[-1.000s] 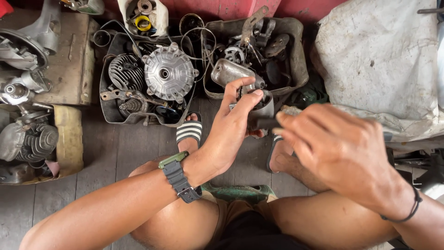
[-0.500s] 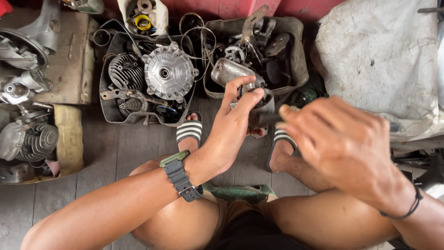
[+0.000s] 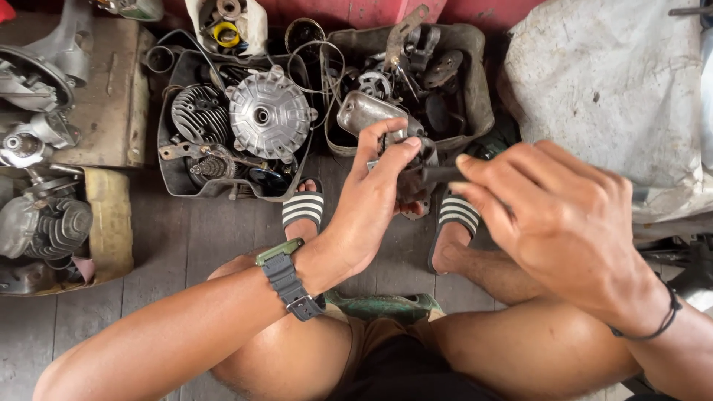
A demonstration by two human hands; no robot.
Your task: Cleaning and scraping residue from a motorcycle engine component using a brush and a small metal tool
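Note:
My left hand (image 3: pixel 375 204) grips a small dark metal engine part (image 3: pixel 410 186), held up over my knees, thumb and fingers wrapped around its left side. A short black stub (image 3: pixel 440 175) sticks out of the part to the right. My right hand (image 3: pixel 564 219) pinches that stub with fingertips. Most of the part is hidden behind my left hand. A dark watch with a green bezel sits on my left wrist, and a thin black band on my right.
A black tray (image 3: pixel 167 160) holds a finned cylinder (image 3: pixel 194 111) and a round silver hub (image 3: pixel 267 115). A second tub (image 3: pixel 475 82) with several metal pieces stands behind my hands. Engine casings (image 3: pixel 41 215) lie left; a grey sack (image 3: pixel 616 89) right. My striped sandals rest on floor planks.
My right hand has slid slightly left and closed its fingertips on the stub. My left hand keeps its hold on the part with little shift.

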